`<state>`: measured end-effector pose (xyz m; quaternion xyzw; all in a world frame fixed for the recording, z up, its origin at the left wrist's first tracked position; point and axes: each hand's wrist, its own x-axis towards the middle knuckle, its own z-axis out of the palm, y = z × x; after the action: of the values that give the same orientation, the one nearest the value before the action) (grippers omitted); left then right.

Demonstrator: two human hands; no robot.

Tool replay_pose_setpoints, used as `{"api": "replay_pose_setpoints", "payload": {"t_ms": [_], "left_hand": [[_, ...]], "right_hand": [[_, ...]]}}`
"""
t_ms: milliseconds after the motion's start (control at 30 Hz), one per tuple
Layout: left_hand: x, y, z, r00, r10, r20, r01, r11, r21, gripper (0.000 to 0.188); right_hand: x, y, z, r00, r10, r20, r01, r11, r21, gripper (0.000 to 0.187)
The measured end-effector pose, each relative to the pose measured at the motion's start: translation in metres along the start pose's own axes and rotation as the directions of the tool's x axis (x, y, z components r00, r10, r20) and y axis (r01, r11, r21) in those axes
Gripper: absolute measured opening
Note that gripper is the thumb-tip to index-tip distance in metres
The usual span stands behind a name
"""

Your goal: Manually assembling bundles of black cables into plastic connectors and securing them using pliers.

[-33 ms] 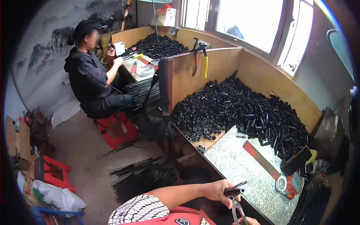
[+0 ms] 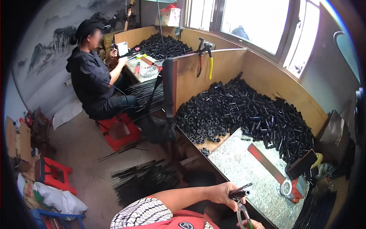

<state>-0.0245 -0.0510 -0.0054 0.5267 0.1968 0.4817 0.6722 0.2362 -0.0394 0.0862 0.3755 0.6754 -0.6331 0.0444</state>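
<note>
My left hand (image 2: 222,194) is closed around a couple of short black tubes (image 2: 238,193), held just over the near edge of the worktop (image 2: 236,160). One tube points up and to the right, with its open end showing. At the lower edge, my right hand (image 2: 254,225) is partly cut off and grips pliers (image 2: 240,219) with a green handle. The head of the pliers meets the tubes just below my left fingers. Exactly what the jaws touch is hidden.
Heaped black tubes (image 2: 267,118) and black rings (image 2: 202,128) fill the bin. A red strip (image 2: 266,163), a small white cup (image 2: 285,187) and a phone (image 2: 302,163) lie on the worktop. Pincers (image 2: 210,66) hang on the divider. A co-worker (image 2: 93,76) sits at the far-left bench.
</note>
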Motion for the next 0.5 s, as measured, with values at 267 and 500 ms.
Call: {"api": "replay_pose_setpoints", "payload": {"t_ms": [267,500], "left_hand": [[-0.006,-0.002,-0.005,0.992,0.077,-0.098,-0.083,0.994,-0.065,0.041],[0.005,0.002,0.001,0.995,0.097,-0.001,-0.096,0.990,0.103,0.041]], "right_hand": [[-0.001,-0.002,0.005,0.792,-0.473,-0.386,0.151,0.765,-0.626,0.028],[-0.006,-0.001,0.006,0.990,0.089,-0.110,-0.096,0.994,-0.060,0.015]]}}
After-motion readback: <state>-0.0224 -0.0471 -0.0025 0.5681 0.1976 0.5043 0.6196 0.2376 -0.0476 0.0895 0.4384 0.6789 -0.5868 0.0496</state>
